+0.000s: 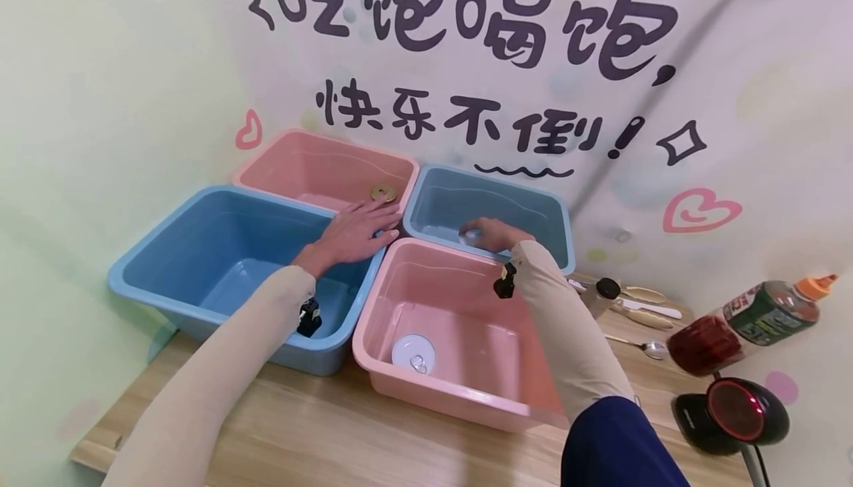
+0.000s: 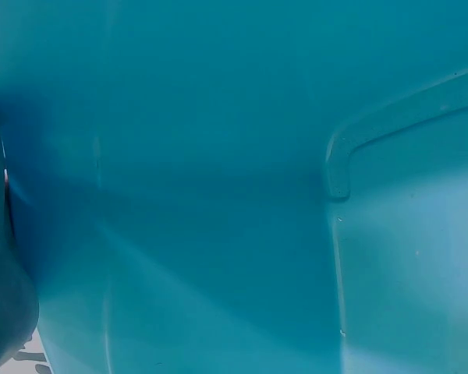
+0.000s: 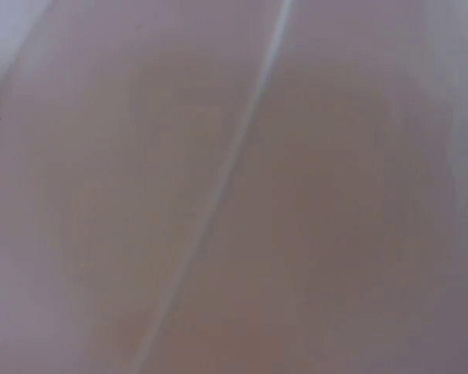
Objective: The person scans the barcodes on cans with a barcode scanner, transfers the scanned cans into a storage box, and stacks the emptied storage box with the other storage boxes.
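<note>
- Bench [image 1: 320, 417], light wood-grain, under everything; its bare front strip is nearer than the landmark, the near pink rectangular plastic bin [image 1: 460, 395].
- Round silver metal can end with pull ring [image 1: 414, 354]: inside the near pink bin, at its near-left corner.
- Black rounded device with red-lit ring [image 1: 736, 409]: right of the near pink bin, on the bench.
- Deep blue rectangular plastic bin [image 1: 200, 314]: just left of the near pink bin.
- Clear bottle with red contents, dark label, orange cap [image 1: 746, 324]: right of the near pink bin, beyond the device.
- Shiny metal spoon [image 1: 653, 350], other cutlery [image 1: 649, 306] and black-capped container [image 1: 602, 293]: right of the near pink bin.
- Left hand [image 1: 356, 234]: beyond the near pink bin's far-left corner, fingers straight, palm down, over the blue bin's far-right corner; rim contact unclear.
- Right hand [image 1: 496, 235]: just past the near pink bin's far rim, fingers curled round a small pale blurred item [image 1: 469, 237], mostly hidden, inside the grey-blue plastic bin [image 1: 563, 232].
- Round gold-toned can-like item [image 1: 383, 192]: beyond the near pink bin, inside the far pink plastic bin [image 1: 293, 134], near the left fingertips.
- White printed wall sheet [image 1: 413, 65]: behind all bins.
</note>
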`<state>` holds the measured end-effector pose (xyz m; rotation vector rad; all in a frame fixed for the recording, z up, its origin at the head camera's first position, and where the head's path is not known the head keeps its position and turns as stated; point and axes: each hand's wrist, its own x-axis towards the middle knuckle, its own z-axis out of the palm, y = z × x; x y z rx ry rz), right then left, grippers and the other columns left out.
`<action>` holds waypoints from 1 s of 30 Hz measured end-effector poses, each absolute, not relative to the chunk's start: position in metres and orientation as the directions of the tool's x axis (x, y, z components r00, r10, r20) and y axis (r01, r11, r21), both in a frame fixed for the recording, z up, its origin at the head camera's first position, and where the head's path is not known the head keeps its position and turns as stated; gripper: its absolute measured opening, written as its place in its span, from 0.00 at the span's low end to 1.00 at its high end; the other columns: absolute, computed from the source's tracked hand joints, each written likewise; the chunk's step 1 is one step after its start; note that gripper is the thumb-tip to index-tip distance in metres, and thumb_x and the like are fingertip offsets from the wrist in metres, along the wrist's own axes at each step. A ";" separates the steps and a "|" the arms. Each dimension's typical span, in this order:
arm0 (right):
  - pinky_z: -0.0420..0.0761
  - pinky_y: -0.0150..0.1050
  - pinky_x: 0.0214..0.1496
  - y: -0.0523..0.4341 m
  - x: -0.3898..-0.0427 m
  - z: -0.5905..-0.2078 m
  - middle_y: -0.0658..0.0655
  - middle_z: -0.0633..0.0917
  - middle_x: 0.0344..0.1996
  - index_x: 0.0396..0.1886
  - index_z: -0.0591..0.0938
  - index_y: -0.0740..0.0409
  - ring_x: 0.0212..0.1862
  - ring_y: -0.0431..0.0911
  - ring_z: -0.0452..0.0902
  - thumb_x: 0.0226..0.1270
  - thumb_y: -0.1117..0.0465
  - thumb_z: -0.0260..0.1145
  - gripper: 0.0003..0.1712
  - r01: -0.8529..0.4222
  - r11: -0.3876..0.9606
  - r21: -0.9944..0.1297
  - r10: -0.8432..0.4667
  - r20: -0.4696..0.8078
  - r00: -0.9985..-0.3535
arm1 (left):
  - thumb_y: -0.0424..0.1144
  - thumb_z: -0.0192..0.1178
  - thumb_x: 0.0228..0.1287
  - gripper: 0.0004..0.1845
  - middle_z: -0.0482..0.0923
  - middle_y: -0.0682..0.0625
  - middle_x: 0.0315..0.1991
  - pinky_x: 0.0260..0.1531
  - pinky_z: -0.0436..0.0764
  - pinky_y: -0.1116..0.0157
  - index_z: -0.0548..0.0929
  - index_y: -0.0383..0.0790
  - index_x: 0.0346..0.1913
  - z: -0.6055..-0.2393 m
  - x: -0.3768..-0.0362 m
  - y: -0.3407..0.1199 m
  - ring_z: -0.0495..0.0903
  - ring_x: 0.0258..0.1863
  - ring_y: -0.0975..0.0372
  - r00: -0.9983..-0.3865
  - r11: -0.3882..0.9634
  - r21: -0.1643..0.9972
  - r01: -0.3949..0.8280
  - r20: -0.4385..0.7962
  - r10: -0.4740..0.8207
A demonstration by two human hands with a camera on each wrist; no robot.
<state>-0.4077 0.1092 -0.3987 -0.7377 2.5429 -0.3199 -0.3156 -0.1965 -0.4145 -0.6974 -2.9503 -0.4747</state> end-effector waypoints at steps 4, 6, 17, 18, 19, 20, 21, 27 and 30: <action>0.68 0.61 0.71 0.108 -0.407 -0.400 0.64 0.72 0.70 0.66 0.77 0.53 0.74 0.61 0.62 0.79 0.57 0.52 0.21 -0.441 0.822 -0.361 -0.560 -0.370 -0.741 | 0.57 0.44 0.76 0.31 0.57 0.51 0.79 0.79 0.47 0.46 0.63 0.50 0.77 -0.416 -0.316 -0.195 0.47 0.81 0.50 -0.895 0.850 0.278 0.447 0.138 0.425; 0.68 0.61 0.72 0.109 -0.407 -0.401 0.64 0.72 0.70 0.66 0.77 0.53 0.74 0.61 0.62 0.79 0.57 0.52 0.21 -0.433 0.825 -0.363 -0.555 -0.376 -0.742 | 0.57 0.44 0.76 0.32 0.57 0.51 0.79 0.78 0.47 0.46 0.62 0.50 0.77 -0.418 -0.316 -0.194 0.47 0.81 0.51 -0.894 0.851 0.276 0.447 0.137 0.426; 0.65 0.59 0.74 0.109 -0.409 -0.401 0.64 0.68 0.73 0.70 0.73 0.53 0.76 0.61 0.59 0.79 0.59 0.51 0.23 -0.380 0.846 -0.374 -0.526 -0.474 -0.706 | 0.57 0.44 0.76 0.32 0.57 0.51 0.79 0.79 0.47 0.47 0.62 0.50 0.77 -0.418 -0.317 -0.193 0.48 0.81 0.51 -0.892 0.848 0.274 0.453 0.143 0.429; 0.64 0.59 0.75 0.110 -0.409 -0.401 0.65 0.65 0.75 0.72 0.70 0.53 0.77 0.61 0.56 0.79 0.60 0.50 0.24 -0.363 0.853 -0.375 -0.517 -0.515 -0.684 | 0.57 0.44 0.76 0.31 0.57 0.51 0.79 0.79 0.47 0.47 0.62 0.50 0.77 -0.417 -0.317 -0.193 0.48 0.81 0.51 -0.892 0.848 0.276 0.452 0.144 0.428; 0.62 0.59 0.76 0.110 -0.410 -0.401 0.65 0.61 0.76 0.74 0.67 0.53 0.78 0.61 0.53 0.79 0.61 0.49 0.26 -0.330 0.862 -0.384 -0.501 -0.560 -0.659 | 0.57 0.44 0.76 0.31 0.57 0.51 0.79 0.79 0.47 0.47 0.62 0.50 0.77 -0.417 -0.317 -0.193 0.48 0.81 0.51 -0.892 0.849 0.274 0.451 0.146 0.427; 0.60 0.59 0.77 0.111 -0.410 -0.401 0.66 0.58 0.78 0.76 0.64 0.53 0.79 0.62 0.51 0.79 0.61 0.47 0.28 -0.301 0.873 -0.385 -0.484 -0.602 -0.635 | 0.57 0.44 0.76 0.31 0.57 0.51 0.79 0.79 0.47 0.47 0.62 0.50 0.77 -0.417 -0.317 -0.193 0.48 0.81 0.51 -0.892 0.850 0.273 0.451 0.147 0.427; 0.57 0.59 0.78 0.112 -0.411 -0.401 0.66 0.55 0.79 0.78 0.61 0.53 0.80 0.62 0.47 0.79 0.62 0.46 0.29 -0.271 0.884 -0.381 -0.464 -0.642 -0.611 | 0.57 0.44 0.76 0.31 0.57 0.51 0.79 0.79 0.47 0.47 0.62 0.50 0.77 -0.417 -0.317 -0.193 0.48 0.81 0.51 -0.893 0.850 0.274 0.451 0.147 0.426; 0.49 0.60 0.80 0.120 -0.415 -0.407 0.67 0.48 0.80 0.80 0.52 0.57 0.81 0.63 0.40 0.81 0.59 0.43 0.32 -0.253 0.897 -0.362 -0.439 -0.659 -0.611 | 0.57 0.44 0.76 0.31 0.57 0.51 0.79 0.79 0.47 0.47 0.62 0.50 0.77 -0.417 -0.317 -0.194 0.48 0.81 0.51 -0.895 0.852 0.277 0.445 0.144 0.421; 0.53 0.60 0.79 0.123 -0.417 -0.408 0.68 0.52 0.79 0.79 0.55 0.58 0.80 0.64 0.44 0.80 0.57 0.45 0.32 -0.269 0.892 -0.364 -0.447 -0.617 -0.647 | 0.57 0.45 0.76 0.32 0.58 0.50 0.79 0.79 0.47 0.46 0.63 0.50 0.77 -0.416 -0.318 -0.195 0.48 0.81 0.50 -0.896 0.852 0.277 0.444 0.145 0.419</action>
